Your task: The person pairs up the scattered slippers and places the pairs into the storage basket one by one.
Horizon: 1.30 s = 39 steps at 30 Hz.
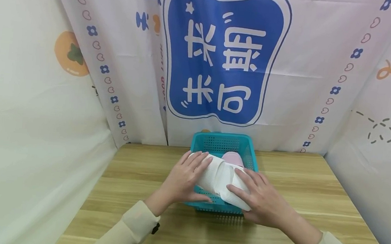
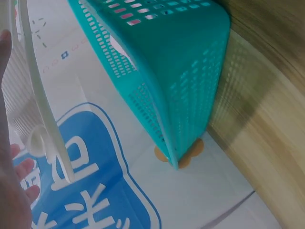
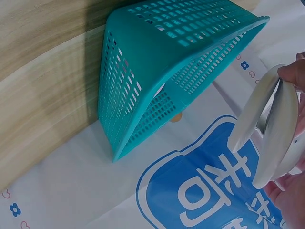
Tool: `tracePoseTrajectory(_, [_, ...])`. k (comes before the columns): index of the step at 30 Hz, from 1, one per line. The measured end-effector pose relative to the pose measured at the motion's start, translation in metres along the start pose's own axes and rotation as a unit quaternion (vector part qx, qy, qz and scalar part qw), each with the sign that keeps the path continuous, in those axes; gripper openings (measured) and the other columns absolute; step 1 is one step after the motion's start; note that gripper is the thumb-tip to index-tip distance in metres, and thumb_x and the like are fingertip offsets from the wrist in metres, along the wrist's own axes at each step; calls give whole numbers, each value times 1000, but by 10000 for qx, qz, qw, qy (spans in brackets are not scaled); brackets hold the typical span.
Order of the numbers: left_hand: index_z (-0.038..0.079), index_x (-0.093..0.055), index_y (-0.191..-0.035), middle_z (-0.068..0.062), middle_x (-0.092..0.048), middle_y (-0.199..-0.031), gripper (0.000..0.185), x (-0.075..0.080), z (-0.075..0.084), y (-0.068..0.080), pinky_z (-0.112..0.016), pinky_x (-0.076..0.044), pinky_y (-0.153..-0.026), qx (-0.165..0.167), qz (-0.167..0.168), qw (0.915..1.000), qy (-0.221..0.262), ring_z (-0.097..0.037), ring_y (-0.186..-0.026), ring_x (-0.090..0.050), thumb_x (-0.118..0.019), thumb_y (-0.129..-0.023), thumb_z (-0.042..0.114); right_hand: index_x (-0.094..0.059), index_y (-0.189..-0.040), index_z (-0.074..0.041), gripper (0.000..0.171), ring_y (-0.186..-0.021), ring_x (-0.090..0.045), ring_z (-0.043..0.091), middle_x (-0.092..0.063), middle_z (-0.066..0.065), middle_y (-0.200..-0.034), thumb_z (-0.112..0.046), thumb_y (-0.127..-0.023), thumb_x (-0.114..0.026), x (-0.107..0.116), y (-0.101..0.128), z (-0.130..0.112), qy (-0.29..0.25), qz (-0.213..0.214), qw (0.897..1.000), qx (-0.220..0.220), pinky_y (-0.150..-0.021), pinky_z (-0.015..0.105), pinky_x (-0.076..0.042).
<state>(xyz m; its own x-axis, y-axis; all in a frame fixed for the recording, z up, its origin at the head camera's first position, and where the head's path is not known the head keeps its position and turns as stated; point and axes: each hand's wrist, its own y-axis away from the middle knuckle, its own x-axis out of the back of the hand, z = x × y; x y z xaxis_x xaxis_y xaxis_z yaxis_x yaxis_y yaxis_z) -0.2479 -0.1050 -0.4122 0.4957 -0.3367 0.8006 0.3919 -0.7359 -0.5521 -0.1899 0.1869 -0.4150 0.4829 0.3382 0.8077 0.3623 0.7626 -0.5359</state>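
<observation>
Above the basket, a pair of white slippers (image 1: pixel 209 175) with ribbed surfaces is held up between both hands, tilted. The left hand (image 1: pixel 183 179) grips them at their left end, fingers over the top and thumb along the near side. At the right end, the right hand (image 1: pixel 267 202) holds the slippers. Two pale sole edges (image 3: pixel 279 129) show under the right thumb in the right wrist view. Below them stands a teal perforated basket (image 1: pixel 223 135). Inside it, a pink slipper (image 1: pixel 233 158) is partly hidden by the white pair.
The basket stands on a wood-grain table (image 1: pixel 291 184), near its back edge. A printed white cloth (image 1: pixel 296 88) with a blue panel hangs right behind it. Pale cloth walls (image 1: pixel 24 122) close off both sides.
</observation>
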Motion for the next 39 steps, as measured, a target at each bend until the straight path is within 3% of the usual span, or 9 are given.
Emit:
tracePoseTrajectory(11, [3,-39,-146,-20,-44,-144,125,3,-15,24,-57,-31,-107,560,222,9981,96,-38,-130,-43,-79,-52,74,-55,-133,-18,84,-117,-47,47,-45,26,-139,-31,-56,-85,1,3,5,3,23,9998,-207,-81,58,-49])
tracePoseTrajectory(20, [1,-41,-144,-19,-46,-143,120,0,-25,43,-53,-32,-109,701,187,9973,139,-36,-129,-45,-76,-56,75,-55,-133,-16,82,-118,-46,46,-43,28,-139,-29,-57,-82,4,5,13,-55,68,9991,-420,-83,59,-47])
tracePoseTrajectory(34, [0,-43,-142,-17,-51,-138,115,-26,-31,69,-52,-39,-103,833,-261,9960,167,-34,-125,-48,-65,-64,81,-54,-133,-14,77,-117,-47,48,-43,28,-139,-28,-61,-77,1,10,18,-43,113,9977,-668,-83,60,-46])
tracePoseTrajectory(39, [0,-43,-142,-18,-51,-138,112,-36,-31,76,-54,-40,-102,860,-569,9946,146,-35,-126,-47,-55,-70,84,-54,-133,-14,76,-116,-47,49,-43,28,-139,-27,-61,-77,-2,11,18,-38,128,9972,-741,-83,61,-46])
